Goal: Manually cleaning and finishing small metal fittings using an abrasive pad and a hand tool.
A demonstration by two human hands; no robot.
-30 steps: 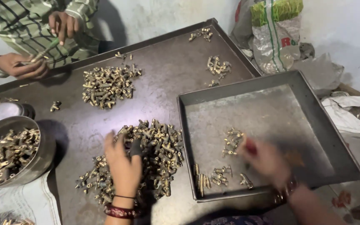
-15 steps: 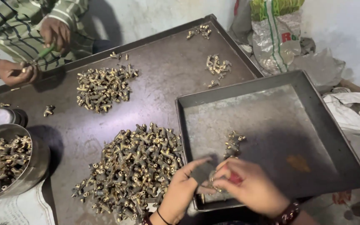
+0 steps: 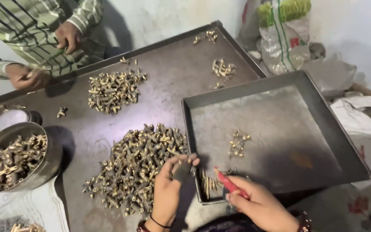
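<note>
Two hands sort small brass parts at front edge of a metal tray.

Nearest: left hand (image 3: 168, 193) pinches one dark part (image 3: 182, 169) btwn fingertips; right hand (image 3: 258, 206) grips a red tool (image 3: 227, 184). Tool tip sits just beside the part, so fitting likely needs careful lining-up. Big pile of parts (image 3: 138, 165) lies beside left hand. Beyond: square tray (image 3: 280, 137) w/ few finished parts; far back, another person's hands (image 3: 67, 36).

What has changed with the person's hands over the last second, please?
The left hand lifted off the big pile of brass parts and now holds a small dark piece at the tray corner. The right hand, gripping a red tool, drew back from inside the grey tray. The pile and the metal bowl stayed put.
</note>
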